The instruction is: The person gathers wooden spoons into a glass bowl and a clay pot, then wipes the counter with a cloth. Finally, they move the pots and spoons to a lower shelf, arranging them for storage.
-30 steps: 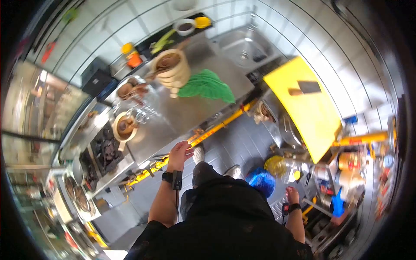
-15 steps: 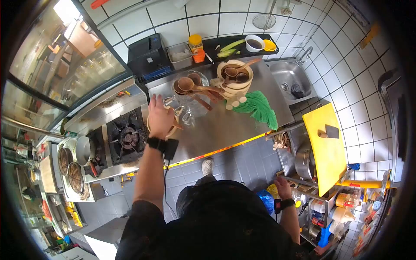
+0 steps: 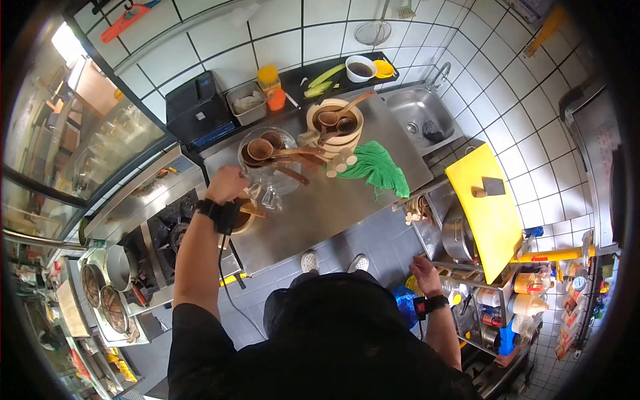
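My left hand (image 3: 227, 185) is over the left end of the steel counter, beside a clear glass bowl (image 3: 289, 185). Its fingers curl inward; whatever they may hold is hidden. Just below it, partly covered by my wrist, sits a pale round pot (image 3: 244, 221) with a wooden handle showing. Wooden ladles (image 3: 261, 149) rest in the glass bowl, their handles pointing right. More wooden ladles (image 3: 328, 119) stand in a stack of pale pots (image 3: 351, 141). My right hand (image 3: 425, 275) hangs empty by the shelf unit, fingers loosely apart.
A green cloth (image 3: 378, 168) lies right of the pots, before a sink (image 3: 419, 113). Left is a gas stove (image 3: 157, 243). A yellow cutting board (image 3: 481, 200) bears a cleaver (image 3: 493, 187). A black box (image 3: 200, 107) and orange-lidded jar (image 3: 269, 79) line the wall.
The view has turned, shifting the counter leftward in it. My left hand has gone from spread fingers over the pale pot to curled fingers near the glass bowl. My right hand remains empty.
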### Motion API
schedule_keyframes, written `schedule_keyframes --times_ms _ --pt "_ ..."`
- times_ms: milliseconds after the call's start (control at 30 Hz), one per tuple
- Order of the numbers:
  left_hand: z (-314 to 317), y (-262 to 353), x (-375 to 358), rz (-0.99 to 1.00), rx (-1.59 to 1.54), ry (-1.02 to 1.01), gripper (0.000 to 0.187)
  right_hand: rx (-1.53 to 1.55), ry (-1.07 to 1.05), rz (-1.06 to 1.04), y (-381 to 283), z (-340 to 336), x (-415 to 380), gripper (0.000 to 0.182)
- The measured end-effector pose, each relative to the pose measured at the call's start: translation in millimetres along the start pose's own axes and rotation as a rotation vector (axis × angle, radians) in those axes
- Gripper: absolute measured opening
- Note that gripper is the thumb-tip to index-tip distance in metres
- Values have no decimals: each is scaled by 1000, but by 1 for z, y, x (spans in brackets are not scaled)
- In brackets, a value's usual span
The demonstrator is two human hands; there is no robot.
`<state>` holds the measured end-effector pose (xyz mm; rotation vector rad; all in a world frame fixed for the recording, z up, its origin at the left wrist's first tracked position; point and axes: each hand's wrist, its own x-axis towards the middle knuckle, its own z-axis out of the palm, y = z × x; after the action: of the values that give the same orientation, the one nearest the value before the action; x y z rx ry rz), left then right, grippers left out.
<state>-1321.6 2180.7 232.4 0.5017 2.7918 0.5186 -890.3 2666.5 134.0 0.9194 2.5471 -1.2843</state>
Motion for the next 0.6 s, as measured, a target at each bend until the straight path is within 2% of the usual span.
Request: schedule_keyframes --times_ms 67,200,267,300,367,400,467,500,567,600 --pt "6 -2 -12 -5 -91 30 37 -47 -2 -53 -13 0 7 44" --pt "-20 51 -60 -102 -280 -23 34 54 -21 -72 -43 2 28 44" --pt "-23 71 -82 -4 -310 -56 34 234 -101 -93 -62 5 43 47" --pt "9 46 -79 120 -230 26 32 232 -104 -88 -83 5 46 47" --pt "21 63 -95 101 -240 -34 32 934 -344 119 -139 -3 42 59" --pt "27 77 -102 86 -249 -87 31 937 -342 125 -155 -6 48 59" --pt "36 106 -113 87 -227 -136 31 1168 -749 285 -178 -6 57 63" --pt "42 119 -118 87 -207 -178 32 1172 -744 291 -185 -1 57 63" --pt "70 130 -120 109 -157 -195 30 1159 -1044 550 -197 12 56 62" --pt "87 132 -119 124 -108 -205 29 1159 -1038 555 -198 18 54 62"
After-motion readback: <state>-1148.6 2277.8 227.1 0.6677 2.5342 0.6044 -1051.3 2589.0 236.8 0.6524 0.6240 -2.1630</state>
